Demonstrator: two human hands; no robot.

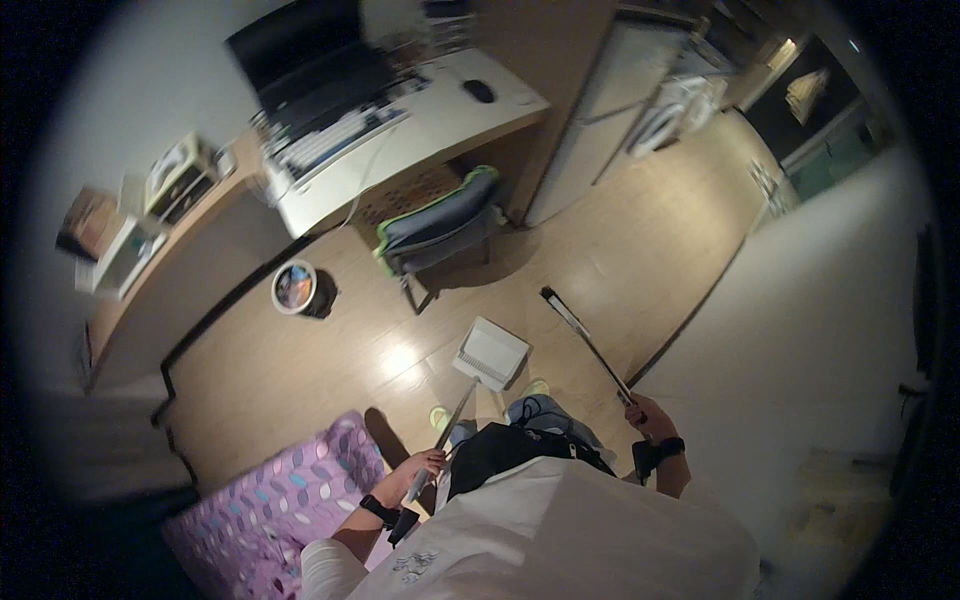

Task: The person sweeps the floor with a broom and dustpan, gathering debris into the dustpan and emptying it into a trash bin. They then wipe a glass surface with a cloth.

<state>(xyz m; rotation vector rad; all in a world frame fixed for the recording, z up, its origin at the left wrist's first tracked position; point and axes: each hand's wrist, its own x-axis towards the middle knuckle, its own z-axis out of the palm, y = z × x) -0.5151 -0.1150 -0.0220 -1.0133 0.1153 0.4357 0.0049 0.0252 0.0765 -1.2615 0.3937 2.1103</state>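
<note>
My left hand (426, 466) is closed around the handle of a long-handled dustpan. The white pan of the dustpan (491, 354) is just ahead of my feet, with a row of comb teeth along its near side. I grip a broom (574, 319) by its handle in my right hand (649, 417), out to the right. Its narrow head with dark bristles points forward, past the pan's far right side. Whether the bristles touch the floor I cannot tell.
A grey chair with green trim (442, 221) stands at a white desk (450, 97) holding a keyboard and monitor. A waste bin (294, 287) with contents sits on the wood floor (360, 330). A purple patterned cover (300, 495) is at my left, a white wall (787, 300) at my right.
</note>
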